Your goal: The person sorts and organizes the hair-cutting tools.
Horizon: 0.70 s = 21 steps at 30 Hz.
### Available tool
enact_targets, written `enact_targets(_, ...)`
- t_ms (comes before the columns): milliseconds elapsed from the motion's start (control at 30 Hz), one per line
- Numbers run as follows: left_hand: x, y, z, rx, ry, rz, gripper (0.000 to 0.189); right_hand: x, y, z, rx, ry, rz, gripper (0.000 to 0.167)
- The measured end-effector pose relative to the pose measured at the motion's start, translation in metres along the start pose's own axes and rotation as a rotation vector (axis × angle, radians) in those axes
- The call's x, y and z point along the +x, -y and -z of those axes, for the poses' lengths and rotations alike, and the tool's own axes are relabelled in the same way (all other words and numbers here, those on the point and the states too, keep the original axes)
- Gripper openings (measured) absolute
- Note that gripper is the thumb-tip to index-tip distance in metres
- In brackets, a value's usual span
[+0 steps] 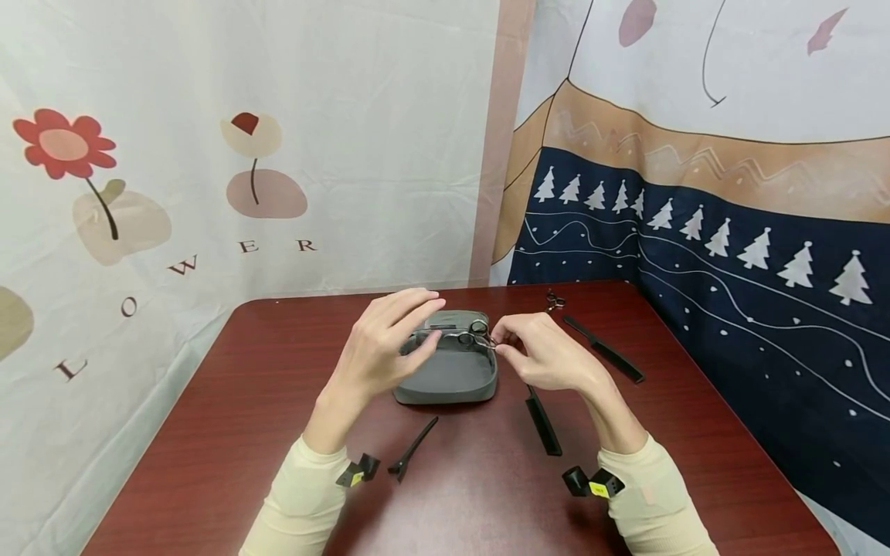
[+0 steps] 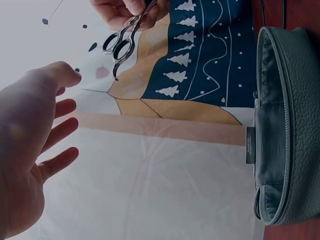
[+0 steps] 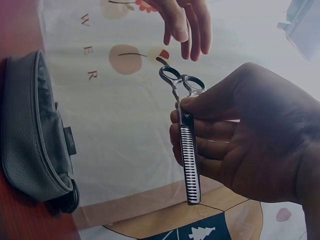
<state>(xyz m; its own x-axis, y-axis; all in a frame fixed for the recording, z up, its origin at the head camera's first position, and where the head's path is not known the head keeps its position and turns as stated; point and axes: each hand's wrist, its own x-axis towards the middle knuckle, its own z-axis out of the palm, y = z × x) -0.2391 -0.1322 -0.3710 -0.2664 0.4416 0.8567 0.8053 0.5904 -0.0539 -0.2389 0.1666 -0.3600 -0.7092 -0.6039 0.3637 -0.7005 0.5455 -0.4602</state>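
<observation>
Between thumb and fingers my right hand (image 1: 545, 351) pinches a pair of thinning shears (image 3: 189, 155) near the pivot; the toothed blade shows in the right wrist view. Their finger loops (image 2: 121, 49) point toward my left hand (image 1: 378, 340). That hand is raised with its fingers apart and holds nothing, a short gap from the loops. Below and beyond the hands, a grey-green zippered case (image 1: 448, 390) stands open on the table. A small label tab (image 3: 70, 140) sticks out from its rim.
A black hair clip (image 1: 413, 450) lies in front of the case. One black comb (image 1: 542, 421) is below my right hand, another comb (image 1: 605, 349) farther right. A second pair of scissors (image 1: 554, 300) rests near the back edge of the red-brown table (image 1: 278, 371). Printed cloths hang behind.
</observation>
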Motion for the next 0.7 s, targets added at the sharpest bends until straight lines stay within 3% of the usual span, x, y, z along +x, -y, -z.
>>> enact_targets(267, -0.001, -0.005, -0.009, -0.004, 0.065, -0.04, 0.042, 0.0, -0.003, 0.0, 0.017, 0.033, -0.001, 0.012)
enact_targets(700, -0.002, -0.019, -0.025, 0.016, 0.11, -0.142, 0.039, 0.001, -0.004, -0.004, 0.034, 0.089, 0.033, 0.012)
